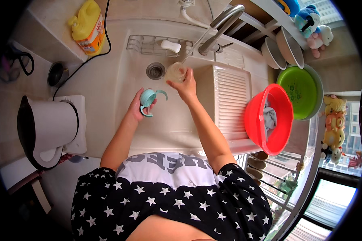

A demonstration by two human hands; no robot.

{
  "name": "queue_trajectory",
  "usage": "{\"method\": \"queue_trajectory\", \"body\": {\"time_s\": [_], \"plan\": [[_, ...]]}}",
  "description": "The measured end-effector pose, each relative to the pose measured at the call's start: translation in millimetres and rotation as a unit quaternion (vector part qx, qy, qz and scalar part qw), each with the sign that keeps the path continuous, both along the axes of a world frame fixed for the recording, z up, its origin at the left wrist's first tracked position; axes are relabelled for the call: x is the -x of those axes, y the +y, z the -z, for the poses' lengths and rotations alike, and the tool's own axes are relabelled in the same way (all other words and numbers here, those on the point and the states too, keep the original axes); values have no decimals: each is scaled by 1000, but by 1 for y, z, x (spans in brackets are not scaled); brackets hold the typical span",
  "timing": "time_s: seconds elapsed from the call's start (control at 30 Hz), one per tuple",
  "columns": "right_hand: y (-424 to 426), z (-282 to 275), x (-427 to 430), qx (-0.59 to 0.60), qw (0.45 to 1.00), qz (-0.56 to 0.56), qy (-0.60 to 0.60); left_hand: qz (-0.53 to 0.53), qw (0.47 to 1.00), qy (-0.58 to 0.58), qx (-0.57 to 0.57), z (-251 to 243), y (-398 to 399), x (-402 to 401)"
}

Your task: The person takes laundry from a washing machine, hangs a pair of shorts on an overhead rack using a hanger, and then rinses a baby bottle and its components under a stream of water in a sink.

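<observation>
My left hand (137, 107) holds a turquoise plastic cup lid (148, 98) with curved handles over the sink basin (175, 123). In my right hand (185, 86) is a clear bottle or cup (175, 73), tilted under the tap. A thin stream of water runs from the metal faucet (221, 27) down to it. The drain strainer (155, 71) lies just left of the clear vessel. Behind it, a white bar of soap (170, 46) rests on a wire rack (144, 45).
Right of the basin is a ribbed washboard (232, 99), with a red tub (285, 120) holding grey cloth beside it. A green basin (298, 90) stands farther right. At left are an electric kettle (52, 123), a yellow jug (89, 27) and a black cord (87, 61).
</observation>
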State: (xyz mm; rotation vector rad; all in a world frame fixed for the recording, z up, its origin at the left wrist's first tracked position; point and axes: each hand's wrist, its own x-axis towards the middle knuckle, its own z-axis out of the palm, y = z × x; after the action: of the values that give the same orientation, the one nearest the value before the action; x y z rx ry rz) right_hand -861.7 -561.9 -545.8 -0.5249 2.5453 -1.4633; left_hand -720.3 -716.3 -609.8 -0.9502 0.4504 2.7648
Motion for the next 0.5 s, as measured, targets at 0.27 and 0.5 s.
{"method": "queue_trajectory", "body": {"time_s": [0.27, 0.5], "plan": [[-1, -3, 7, 39, 998, 6, -51, -15, 1000, -11, 6, 6, -9, -1], [4, 9, 13, 34, 999, 13, -29, -10, 1000, 8, 11, 6, -10, -5]]}}
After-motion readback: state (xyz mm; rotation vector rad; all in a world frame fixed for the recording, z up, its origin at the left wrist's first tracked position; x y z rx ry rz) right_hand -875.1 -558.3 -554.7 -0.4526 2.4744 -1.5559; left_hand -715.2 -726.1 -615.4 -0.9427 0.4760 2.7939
